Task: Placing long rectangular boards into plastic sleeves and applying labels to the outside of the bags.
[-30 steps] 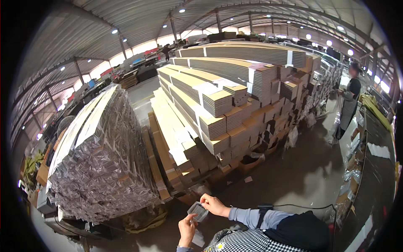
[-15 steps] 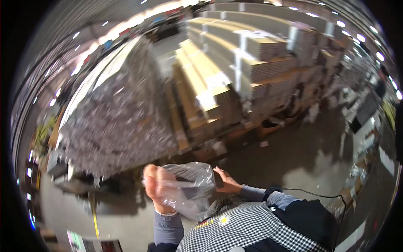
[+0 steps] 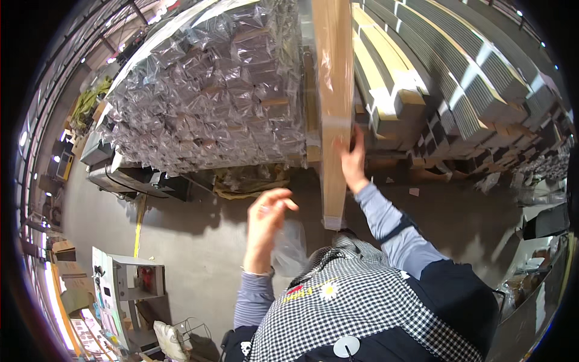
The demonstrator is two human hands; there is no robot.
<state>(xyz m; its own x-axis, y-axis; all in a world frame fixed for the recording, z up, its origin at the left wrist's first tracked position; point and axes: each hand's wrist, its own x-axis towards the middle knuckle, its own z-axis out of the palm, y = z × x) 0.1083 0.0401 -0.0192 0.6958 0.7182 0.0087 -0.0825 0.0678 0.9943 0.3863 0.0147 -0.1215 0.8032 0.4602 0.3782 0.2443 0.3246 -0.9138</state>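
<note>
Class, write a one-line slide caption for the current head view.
Right hand at the edge of a long tan piece, left hand apart from it, with plastic-wrapped bundles stacked beyond.

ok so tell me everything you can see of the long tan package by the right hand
The long tan package is a straight, narrow piece, cardboard-like, with glossy highlights that suggest clear film around it. A paler band crosses it, and its near end looks whitish. It runs from the picture's top edge down toward the checkered apron, right of the plastic-wrapped stack. The right hand appears to touch its right edge. Its far end is out of view.
</note>
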